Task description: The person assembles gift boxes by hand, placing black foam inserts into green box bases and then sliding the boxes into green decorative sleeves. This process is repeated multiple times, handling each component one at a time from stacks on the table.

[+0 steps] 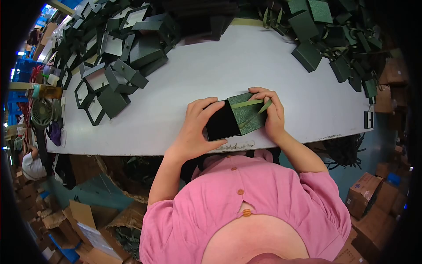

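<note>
Close to the table's front edge, both hands hold a small box (221,122). Its left part is plain black, and its right part is a dark green patterned piece (246,114) with light green ribbon across it. My left hand (192,130) grips the black end, thumb along the near side and fingers on the far side. Around the green end curl the fingers of my right hand (273,113), touching the ribbon. Whether the black and green parts are separate pieces cannot be made out.
On the white table (189,75), many open dark boxes (114,101) are piled at left. Green boxes with ribbons (307,56) are heaped at right. A small fan (42,112) stands left; cardboard cartons (364,195) sit on the floor. Another person (33,163) is at far left.
</note>
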